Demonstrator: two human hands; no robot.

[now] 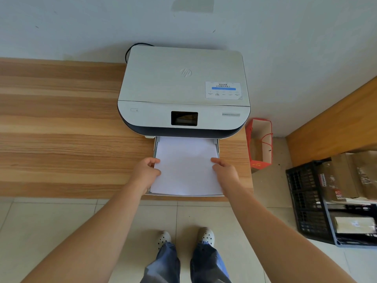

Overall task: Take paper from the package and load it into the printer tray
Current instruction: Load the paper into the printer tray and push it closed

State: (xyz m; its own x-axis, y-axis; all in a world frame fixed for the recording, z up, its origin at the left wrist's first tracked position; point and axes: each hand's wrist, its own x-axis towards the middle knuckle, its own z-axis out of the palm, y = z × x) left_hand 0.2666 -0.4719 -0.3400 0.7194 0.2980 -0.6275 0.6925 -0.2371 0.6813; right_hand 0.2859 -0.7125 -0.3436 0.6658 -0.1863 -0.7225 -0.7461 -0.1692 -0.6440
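— Paper (186, 166) first: where is it?

— It is a white stack lying in the tray (217, 144) that sticks out from the front of the printer (183, 88). The far end of the stack sits between the tray's side rails, under the dark front edge of the printer; the near end reaches the edge of the tabletop (61, 129).

— And your hands?

— My left hand (145, 172) is on the left edge of the stack, my right hand (224, 170) on the right edge. On each side my fingers (154, 160) are curled narrow and pinch the paper, thumb on top, the rest along or under the edge. How far under they go I cannot tell.

— Is the stack flat?

— Nearly. The top sheet shows a faint ripple across the middle, and the near edge curves a little.

— What is around the printer?

— It stands on the wooden tabletop against a pale wall, with a black cable (130, 51) looping behind its left rear corner. Its lid is down and has a sticker (223, 90) near the right front corner; a small dark screen (184, 118) sits in the middle of the front panel. To the right, on the floor, a red paper bag (260, 144) stands beside the tabletop, and further right a black crate (306, 203) holds boxes.
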